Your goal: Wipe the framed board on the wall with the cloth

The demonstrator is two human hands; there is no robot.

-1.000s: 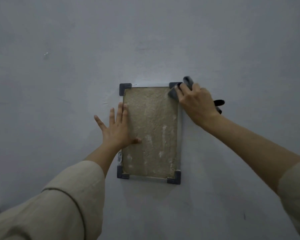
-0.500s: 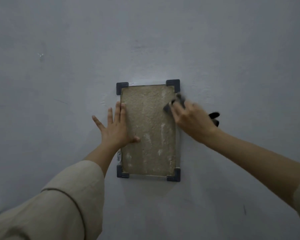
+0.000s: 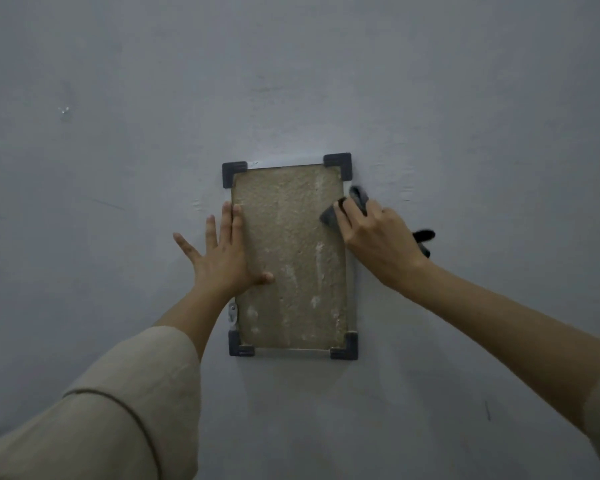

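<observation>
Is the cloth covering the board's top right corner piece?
No, the cloth sits under the right hand, below the bare corner piece.

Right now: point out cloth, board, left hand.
cloth (image 3: 329, 216), head view, grey fold left of the fingers.
board (image 3: 291, 258), head view, bare tan middle.
left hand (image 3: 222, 261), head view, back of hand.

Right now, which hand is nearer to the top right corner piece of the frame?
Right. The right hand, holding the cloth, is just below that corner piece at the board's right edge. The left hand lies flat on the left edge, farther away.
</observation>
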